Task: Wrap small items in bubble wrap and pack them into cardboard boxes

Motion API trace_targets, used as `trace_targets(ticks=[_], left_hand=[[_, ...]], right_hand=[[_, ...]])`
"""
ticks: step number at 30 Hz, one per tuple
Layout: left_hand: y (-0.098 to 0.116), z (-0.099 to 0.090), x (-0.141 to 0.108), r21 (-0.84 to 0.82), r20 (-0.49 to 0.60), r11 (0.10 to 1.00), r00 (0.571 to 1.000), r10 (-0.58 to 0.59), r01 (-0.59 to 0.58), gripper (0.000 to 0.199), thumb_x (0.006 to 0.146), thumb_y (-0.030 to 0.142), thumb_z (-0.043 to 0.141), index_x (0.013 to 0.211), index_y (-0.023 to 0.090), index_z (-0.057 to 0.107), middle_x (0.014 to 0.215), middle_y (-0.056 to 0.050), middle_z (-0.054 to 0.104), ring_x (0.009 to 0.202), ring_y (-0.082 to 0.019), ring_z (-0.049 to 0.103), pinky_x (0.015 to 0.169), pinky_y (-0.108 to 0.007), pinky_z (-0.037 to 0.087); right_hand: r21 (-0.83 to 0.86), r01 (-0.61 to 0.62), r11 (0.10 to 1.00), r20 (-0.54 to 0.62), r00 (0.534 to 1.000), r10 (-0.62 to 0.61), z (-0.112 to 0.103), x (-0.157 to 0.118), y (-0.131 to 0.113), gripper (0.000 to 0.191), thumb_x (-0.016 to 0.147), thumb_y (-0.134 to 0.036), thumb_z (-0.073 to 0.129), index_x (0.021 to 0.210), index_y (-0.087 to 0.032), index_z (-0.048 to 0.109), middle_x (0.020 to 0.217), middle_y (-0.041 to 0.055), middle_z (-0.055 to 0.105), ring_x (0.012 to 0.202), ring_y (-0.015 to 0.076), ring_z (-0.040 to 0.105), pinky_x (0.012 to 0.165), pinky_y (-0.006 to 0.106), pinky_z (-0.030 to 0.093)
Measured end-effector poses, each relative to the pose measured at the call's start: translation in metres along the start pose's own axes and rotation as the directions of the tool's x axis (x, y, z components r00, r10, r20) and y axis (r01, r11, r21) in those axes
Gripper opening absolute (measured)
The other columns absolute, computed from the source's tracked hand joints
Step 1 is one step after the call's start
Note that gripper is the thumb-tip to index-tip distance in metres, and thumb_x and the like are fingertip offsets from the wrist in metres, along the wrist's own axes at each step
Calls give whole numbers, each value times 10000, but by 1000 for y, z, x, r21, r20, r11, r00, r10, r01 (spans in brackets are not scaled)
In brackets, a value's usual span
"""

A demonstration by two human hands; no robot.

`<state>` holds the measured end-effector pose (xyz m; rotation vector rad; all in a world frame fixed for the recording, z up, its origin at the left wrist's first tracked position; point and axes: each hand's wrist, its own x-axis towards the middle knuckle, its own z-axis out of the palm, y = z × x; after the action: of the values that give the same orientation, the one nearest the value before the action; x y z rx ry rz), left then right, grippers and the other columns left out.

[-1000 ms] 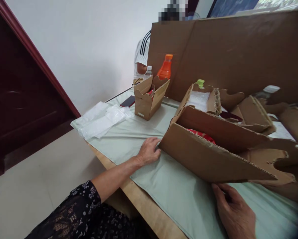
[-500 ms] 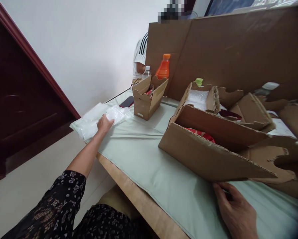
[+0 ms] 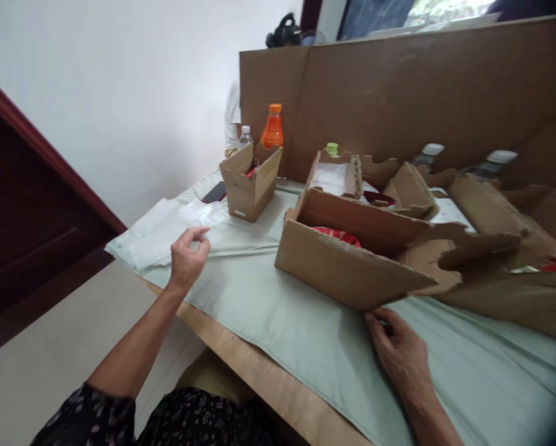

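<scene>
My left hand (image 3: 188, 259) is closed in a pinch at the near edge of some clear bubble wrap (image 3: 199, 214). A bit of clear plastic shows at its fingertips. The wrap lies flat over the table's left corner, beside a whitish plastic sheet (image 3: 143, 232). My right hand (image 3: 401, 350) rests on the green cloth (image 3: 259, 297) with thumb and fingers curled together. Its fingertips meet the lower front edge of a long open cardboard box (image 3: 343, 266); whatever lies between them is hidden. Inside that box a red packet (image 3: 338, 235) shows.
A small cardboard box (image 3: 243, 195) holding red items stands near a dark phone (image 3: 214, 192). Behind it are an orange bottle (image 3: 272, 129) and a clear bottle (image 3: 245, 136). More cardboard bins (image 3: 405, 189) fill the right side. A tall cardboard panel (image 3: 375, 93) backs the table.
The view has shifted right. My left hand has come off the top of the bubble wrap toward me, its fingers now pinched. My right hand stays by the long box's lower edge.
</scene>
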<state>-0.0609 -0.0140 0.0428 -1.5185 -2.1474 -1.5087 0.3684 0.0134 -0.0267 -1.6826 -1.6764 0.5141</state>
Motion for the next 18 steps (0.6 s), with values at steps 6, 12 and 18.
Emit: trace_targets(ticks=[6,12,18], left_hand=[[78,-22,-85,-357,132,846,876,464,-395,279,869,95,569,1070,242,696,785,25,659,712,-149,637,720,-280,553],[144,29,-137,-605,348,720,700,624,-341,268,843,87,534,1015,200,706,731,-17,642,705,-187,606,699,-342,528],[169,70,-176,-631,694,755,306,652,-178,535,861,274,671,1389,219,603,1258,-130,662,1153,-317,634,1011,-486,551]], right_hand=[[52,-23,998,146,989,15,-30,-15,-20,424,815,-601,573,706,-221,725,675,59,724,653,246,665,665,343,519],[461,-165,872,477,875,-86,-37,-24,-24,649,822,-801,611,895,-184,797,897,131,784,816,285,725,723,370,566],[545,-425,723,615,788,-1,-37,-19,-3,803,722,-913,603,1037,-190,752,966,131,779,871,297,729,789,417,584]])
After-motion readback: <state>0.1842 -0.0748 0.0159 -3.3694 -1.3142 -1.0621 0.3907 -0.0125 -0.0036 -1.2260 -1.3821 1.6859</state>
